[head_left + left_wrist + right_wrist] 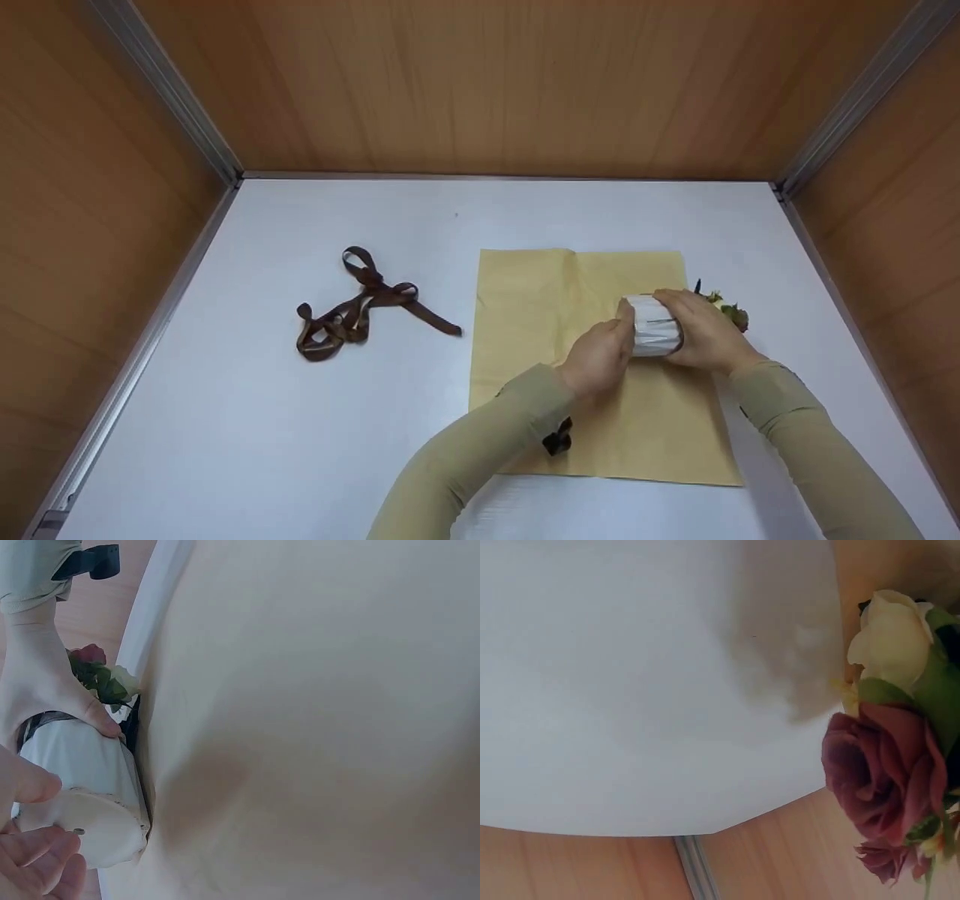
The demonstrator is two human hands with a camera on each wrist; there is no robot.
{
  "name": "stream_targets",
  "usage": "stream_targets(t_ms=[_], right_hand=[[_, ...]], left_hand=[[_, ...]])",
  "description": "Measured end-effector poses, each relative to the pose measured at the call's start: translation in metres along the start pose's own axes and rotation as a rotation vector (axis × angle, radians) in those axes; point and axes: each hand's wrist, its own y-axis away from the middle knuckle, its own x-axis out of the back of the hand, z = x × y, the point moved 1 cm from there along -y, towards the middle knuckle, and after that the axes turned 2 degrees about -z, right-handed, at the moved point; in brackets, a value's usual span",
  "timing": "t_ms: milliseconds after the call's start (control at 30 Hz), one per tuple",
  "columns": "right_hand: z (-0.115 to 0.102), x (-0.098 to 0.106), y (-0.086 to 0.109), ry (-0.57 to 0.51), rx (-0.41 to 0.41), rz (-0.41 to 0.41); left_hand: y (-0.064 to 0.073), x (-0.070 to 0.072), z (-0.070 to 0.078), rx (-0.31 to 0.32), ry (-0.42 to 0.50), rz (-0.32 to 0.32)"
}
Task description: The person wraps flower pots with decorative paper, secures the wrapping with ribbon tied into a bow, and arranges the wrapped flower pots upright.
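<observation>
Pot (652, 328), white and ridged, lies tipped on its side between the two hands, its base facing the left hand and its flowers beyond the right. The right hand (707, 330) grips it round the side toward the mouth. The left hand (598, 354) is at the base, thumb and fingers apart and loosely bent, the fingertips close to a small dark hole (79, 831). A cream flower (891, 641) and a dark red rose (881, 769) show past the right hand, among green leaves. Brown paper (517, 322) spreads beneath both hands; whether the pot touches it, I cannot tell. Well off to the left of the hands, a looped brown ribbon (386, 295) lies on the white table (225, 420). Farther out, ahead of the hands, stands a wooden panel (480, 90).
</observation>
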Motion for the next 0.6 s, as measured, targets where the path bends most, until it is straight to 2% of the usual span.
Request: stream_targets(t_ms=[200, 367, 600], right_hand=[[0.0, 0.001, -0.001, -0.005, -0.049, -0.037], [-0.003, 0.003, -0.003, -0.034, -0.106, -0.111], [-0.007, 0.014, -0.012, -0.113, -0.198, -0.237]], left_hand=[[0.0, 0.0, -0.002, -0.027, 0.046, -0.024], [0.004, -0.002, -0.004, -0.044, 0.069, -0.05], [0.006, -0.004, -0.007, -0.023, 0.057, -0.182]])
